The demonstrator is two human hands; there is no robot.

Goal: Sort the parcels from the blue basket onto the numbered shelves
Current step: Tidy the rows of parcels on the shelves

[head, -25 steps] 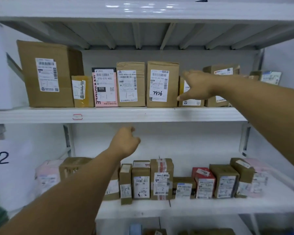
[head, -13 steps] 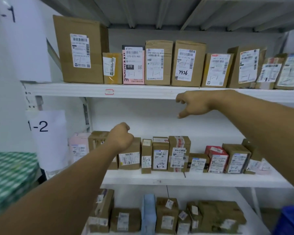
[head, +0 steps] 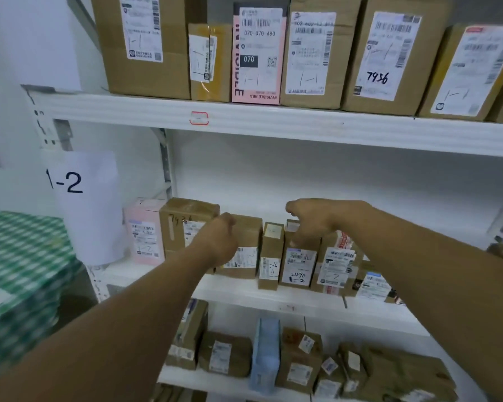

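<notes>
Centre frame: left hand point(head: 218, 242) curled against a brown cardboard parcel point(head: 247, 230); right hand point(head: 311, 220) bent over a small brown box marked 2490 point(head: 298, 266). Cannot tell whether either grips. Both parcels upright on the white middle shelf point(head: 244, 291).

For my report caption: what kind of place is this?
Probably a parcel sorting or pickup storeroom: white shelves hold rows of cardboard parcels with barcode labels, and a paper sign reads 1-2.

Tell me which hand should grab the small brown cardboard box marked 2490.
Probably right. The right hand is curled over the top of the small brown cardboard box marked 2490; the left hand is at a wider brown cardboard box further left.
</notes>
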